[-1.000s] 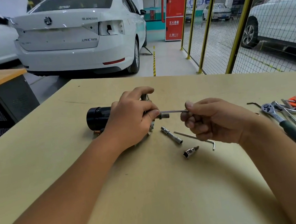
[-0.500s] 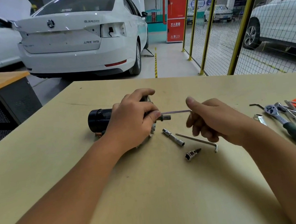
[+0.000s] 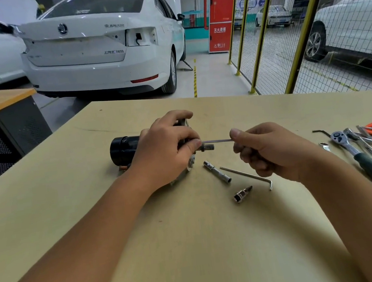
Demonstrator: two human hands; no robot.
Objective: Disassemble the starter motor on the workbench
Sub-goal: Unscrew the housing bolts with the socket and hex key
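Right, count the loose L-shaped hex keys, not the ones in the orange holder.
3: one thin steel key in the right hand, one on the bench, one dark key beside the ratchet.

The red cabinet [image 3: 222, 15] reads "消火栓" on top, "灭火器箱" and "火警119" below.

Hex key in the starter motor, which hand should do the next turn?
Right hand: it already grips the hex key. The left hand steadies the starter motor.
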